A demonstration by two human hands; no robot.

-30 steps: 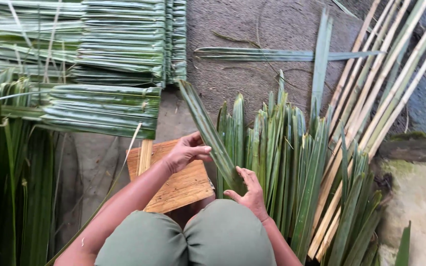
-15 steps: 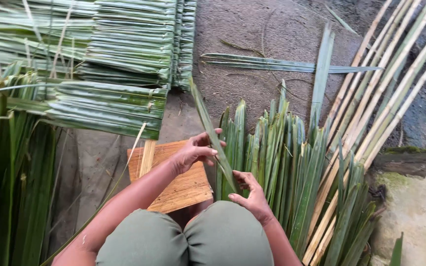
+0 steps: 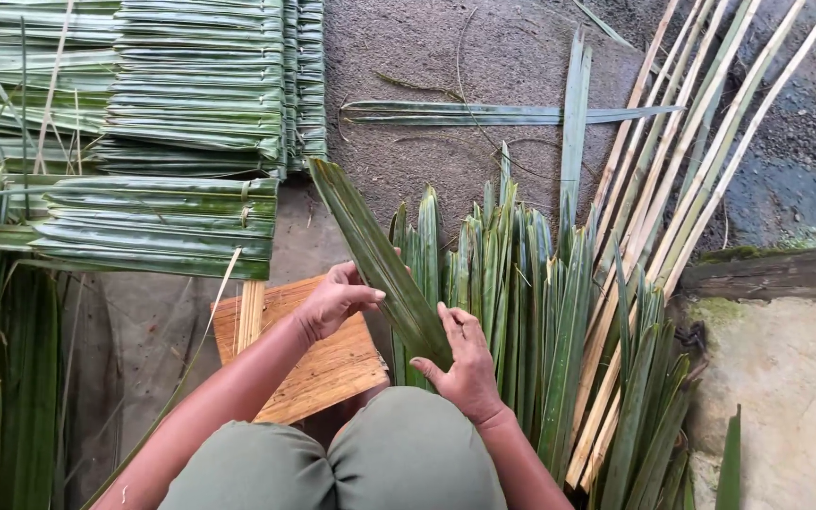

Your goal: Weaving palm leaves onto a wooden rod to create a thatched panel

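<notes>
A long green palm leaf strip (image 3: 370, 247) runs diagonally from upper left down to my knees. My left hand (image 3: 332, 300) grips it at mid-length, thumb across the blade. My right hand (image 3: 465, 359) holds its lower end against a fanned pile of cut green leaf pieces (image 3: 521, 302). Both hands are over a wooden board (image 3: 318, 364) that lies in front of my knees (image 3: 399, 458).
Stacks of folded, woven leaf panels (image 3: 191, 142) lie at the upper left. Loose long leaves (image 3: 2, 359) stand at the left edge. Pale stalks (image 3: 682, 189) slant across the right. A concrete slab (image 3: 786, 378) sits at the lower right.
The leaf strip has been turned from edge-on to flat, showing its broad face, and both hands shifted slightly left with it.
</notes>
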